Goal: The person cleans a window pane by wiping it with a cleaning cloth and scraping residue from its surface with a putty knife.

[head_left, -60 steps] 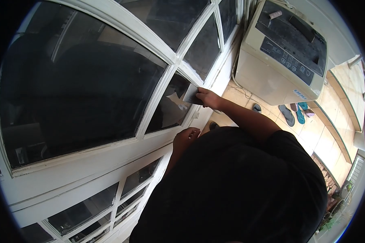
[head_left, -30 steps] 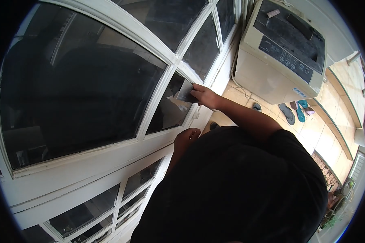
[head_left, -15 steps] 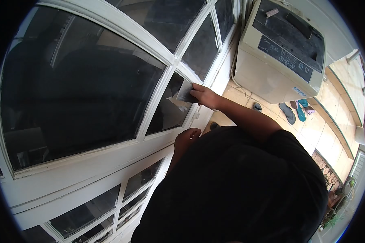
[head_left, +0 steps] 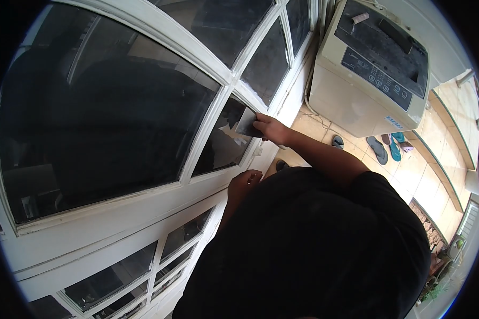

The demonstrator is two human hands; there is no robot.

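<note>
Two hands in view near the middle of the frame, and the right hand (head_left: 269, 127) has the busy one! Its fingers close on the near edge of a thin grey plate (head_left: 247, 122), which sits just above centre, over the right side of a small dark pane (head_left: 210, 157). Pinching only that edge probably leaves the broad face free beside the white frame (head_left: 231, 80); whether it touches the glass, I can't tell. A torn pale patch (head_left: 234, 137) shows next to the plate.

Lower, the left hand (head_left: 244, 183) hangs half curled close to the black shirt (head_left: 303, 239), likely tucked there out of the way; whether it grips anything is hidden. Upper right, the washing machine (head_left: 351, 101) carries a pinkish roll (head_left: 360, 18), its flat lid apparently serving as a handy shelf.
</note>
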